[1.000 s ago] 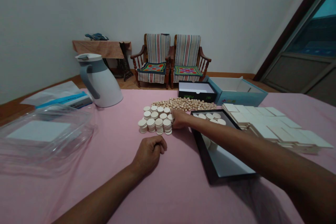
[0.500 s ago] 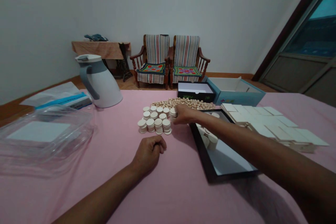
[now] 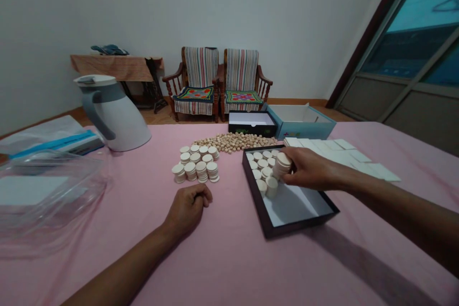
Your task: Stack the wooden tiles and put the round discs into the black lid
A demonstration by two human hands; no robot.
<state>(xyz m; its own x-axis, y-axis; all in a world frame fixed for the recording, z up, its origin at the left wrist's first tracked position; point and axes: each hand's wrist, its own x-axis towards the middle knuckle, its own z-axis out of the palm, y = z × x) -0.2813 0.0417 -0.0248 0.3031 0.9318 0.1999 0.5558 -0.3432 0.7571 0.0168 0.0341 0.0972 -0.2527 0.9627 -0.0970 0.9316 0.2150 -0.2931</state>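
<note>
Over the black-rimmed box lid, my right hand grips a stack of round wooden discs, slightly tilted. Several stacks of discs stand in the left and far part of this shallow tray-like lid; its white bottom shows nearer to me. My left hand rests on the pink cloth with its fingers curled in, and nothing shows in them. Just beyond it, rows of disc stacks stand on the cloth.
Small wooden pieces lie heaped behind the stacks. A black box and a blue box stand at the back. Flat pale panels lie right. To the left are a jug, clear plastic container and blue-edged packet.
My right hand has carried a stack of discs from the right end of the rows to above the black-rimmed lid. The view has turned rightward; my left hand stays on the cloth.
</note>
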